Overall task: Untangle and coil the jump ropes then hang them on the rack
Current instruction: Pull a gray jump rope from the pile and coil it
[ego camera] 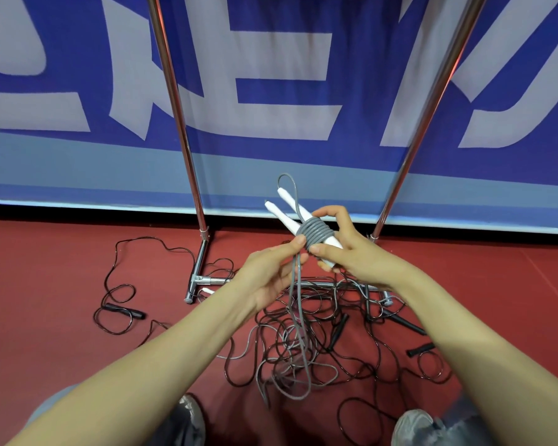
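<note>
A grey jump rope with two white handles (284, 211) is held up in front of me. Several turns of its grey cord (316, 234) are wound tightly around both handles. My right hand (351, 249) grips the lower ends of the handles and the wound cord. My left hand (271, 272) pinches the loose cord just below the wraps. The rest of the grey cord (298, 320) hangs down to the floor. The chrome rack has two upright poles (178, 123) (429, 123) directly ahead.
A tangle of thin black ropes (319, 336) with black handles (124, 311) (419, 349) lies on the red floor around the rack's base bar (207, 280). A blue and white banner (271, 75) stands behind the rack. My shoes (413, 426) are at the bottom edge.
</note>
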